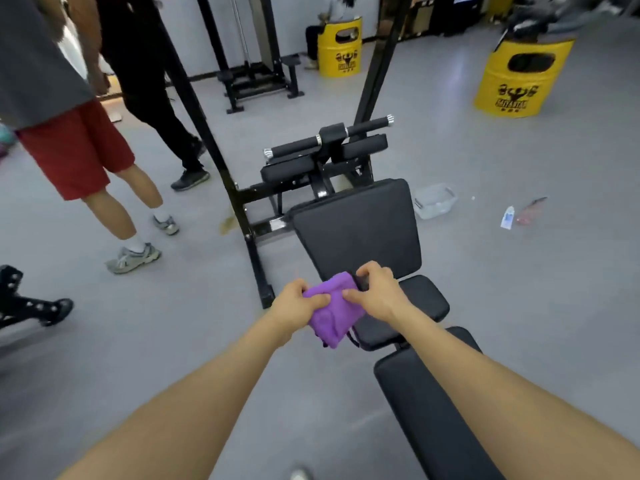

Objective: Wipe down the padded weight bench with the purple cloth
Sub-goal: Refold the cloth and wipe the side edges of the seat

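Cloth: purple cloth (332, 311), bunched and folded, held in the air just above the near edge of the bench's small seat pad (420, 303).
Left grip: left hand (298, 301), fingers curled, pinching the cloth's left edge.
Right grip: right hand (375, 289), fingers curled, pinching the cloth's top right corner.
Bench: padded weight bench (360, 226), black, large back pad beyond the cloth, another pad nearer the camera.
Handling: likely light, soft, limp; drapes and bunches; no breakage risk; best spread flat under a palm, or gripped at two corners for opening.
Bench surface: seemingly smooth vinyl, firm padding; probably an easy glide.
Writing: yellow drum (523, 77) beyond the bench to the right, black logo with lettering, too blurred to read.
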`<control>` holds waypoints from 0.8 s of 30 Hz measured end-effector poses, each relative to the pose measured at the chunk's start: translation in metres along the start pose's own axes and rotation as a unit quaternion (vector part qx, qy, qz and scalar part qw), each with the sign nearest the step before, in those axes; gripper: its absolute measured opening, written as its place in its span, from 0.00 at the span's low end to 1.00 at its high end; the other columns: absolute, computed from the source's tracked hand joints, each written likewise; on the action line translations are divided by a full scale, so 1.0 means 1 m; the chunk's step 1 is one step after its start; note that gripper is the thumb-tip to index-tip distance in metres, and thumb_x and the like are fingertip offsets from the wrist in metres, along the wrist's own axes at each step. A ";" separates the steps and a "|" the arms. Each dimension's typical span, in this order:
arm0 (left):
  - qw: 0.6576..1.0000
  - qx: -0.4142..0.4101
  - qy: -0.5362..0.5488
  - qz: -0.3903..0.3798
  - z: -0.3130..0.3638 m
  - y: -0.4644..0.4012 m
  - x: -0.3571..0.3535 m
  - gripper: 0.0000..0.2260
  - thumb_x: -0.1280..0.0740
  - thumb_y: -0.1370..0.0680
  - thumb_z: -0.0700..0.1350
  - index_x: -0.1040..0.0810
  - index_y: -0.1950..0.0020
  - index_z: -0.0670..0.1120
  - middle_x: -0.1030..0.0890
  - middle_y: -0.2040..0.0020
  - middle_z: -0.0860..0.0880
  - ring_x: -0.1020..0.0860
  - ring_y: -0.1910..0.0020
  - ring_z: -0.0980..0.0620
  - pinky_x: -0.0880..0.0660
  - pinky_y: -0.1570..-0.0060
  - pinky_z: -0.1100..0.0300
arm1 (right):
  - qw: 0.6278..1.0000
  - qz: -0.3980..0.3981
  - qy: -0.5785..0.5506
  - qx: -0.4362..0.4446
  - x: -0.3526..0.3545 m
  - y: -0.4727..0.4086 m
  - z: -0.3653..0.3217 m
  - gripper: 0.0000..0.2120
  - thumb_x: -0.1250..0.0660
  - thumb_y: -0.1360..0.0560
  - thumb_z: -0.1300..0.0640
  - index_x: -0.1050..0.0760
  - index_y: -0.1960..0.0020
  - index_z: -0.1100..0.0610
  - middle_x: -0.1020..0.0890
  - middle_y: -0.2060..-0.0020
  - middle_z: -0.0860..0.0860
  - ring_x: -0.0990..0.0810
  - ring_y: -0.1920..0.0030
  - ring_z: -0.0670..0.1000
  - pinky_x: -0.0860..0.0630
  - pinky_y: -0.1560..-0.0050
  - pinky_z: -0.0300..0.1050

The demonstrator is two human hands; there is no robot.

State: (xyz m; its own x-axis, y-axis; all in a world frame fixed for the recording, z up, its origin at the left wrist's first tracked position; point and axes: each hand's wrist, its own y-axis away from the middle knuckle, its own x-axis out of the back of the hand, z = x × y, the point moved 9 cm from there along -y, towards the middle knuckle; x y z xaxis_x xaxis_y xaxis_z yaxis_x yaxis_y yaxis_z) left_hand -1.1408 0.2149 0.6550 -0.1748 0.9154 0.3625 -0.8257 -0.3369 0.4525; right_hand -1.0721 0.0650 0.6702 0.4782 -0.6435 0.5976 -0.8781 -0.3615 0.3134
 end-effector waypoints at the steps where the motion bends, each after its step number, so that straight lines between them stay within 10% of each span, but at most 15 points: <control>1: 0.999 0.013 0.042 -0.010 0.007 -0.016 0.007 0.14 0.32 0.25 0.40 0.36 0.63 0.46 0.29 0.66 0.48 0.28 0.67 0.50 0.30 0.67 0.59 | 1.000 -0.009 -0.022 0.005 -0.005 -0.012 -0.009 0.24 0.30 0.27 0.51 0.32 0.36 0.58 0.29 0.39 0.57 0.27 0.41 0.56 0.27 0.40 0.49; 7: 0.970 0.049 0.213 -0.110 0.048 -0.095 0.010 0.10 0.40 0.19 0.42 0.25 0.40 0.41 0.20 0.49 0.43 0.20 0.56 0.48 0.22 0.55 0.56 | 0.987 -0.050 -0.152 0.018 -0.018 -0.071 -0.052 0.20 0.32 0.25 0.50 0.32 0.35 0.54 0.22 0.48 0.49 0.22 0.56 0.44 0.25 0.59 0.31; 13: 0.957 0.071 0.238 -0.152 0.071 -0.159 -0.007 0.10 0.45 0.18 0.42 0.24 0.45 0.43 0.19 0.56 0.44 0.21 0.58 0.46 0.26 0.47 0.54 | 0.993 0.034 -0.113 -0.014 0.003 -0.145 -0.038 0.19 0.33 0.27 0.57 0.32 0.39 0.56 0.23 0.51 0.50 0.24 0.55 0.49 0.29 0.62 0.36; 24: 0.989 -0.049 -0.135 0.032 0.118 -0.344 0.037 0.11 0.36 0.21 0.43 0.24 0.40 0.44 0.21 0.43 0.47 0.23 0.48 0.52 0.27 0.46 0.60 | 0.998 0.031 0.051 -0.015 0.047 -0.345 -0.031 0.11 0.38 0.27 0.62 0.28 0.45 0.59 0.28 0.44 0.55 0.23 0.50 0.57 0.25 0.50 0.50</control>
State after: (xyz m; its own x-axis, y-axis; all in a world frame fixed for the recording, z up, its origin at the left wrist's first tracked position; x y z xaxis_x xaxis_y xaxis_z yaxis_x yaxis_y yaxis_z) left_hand -0.8000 0.3387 0.6096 -0.0906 0.7963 0.5981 -0.8678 -0.3578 0.3449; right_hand -0.7474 0.1800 0.6130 0.4204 -0.5912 0.6883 -0.9067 -0.3015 0.2948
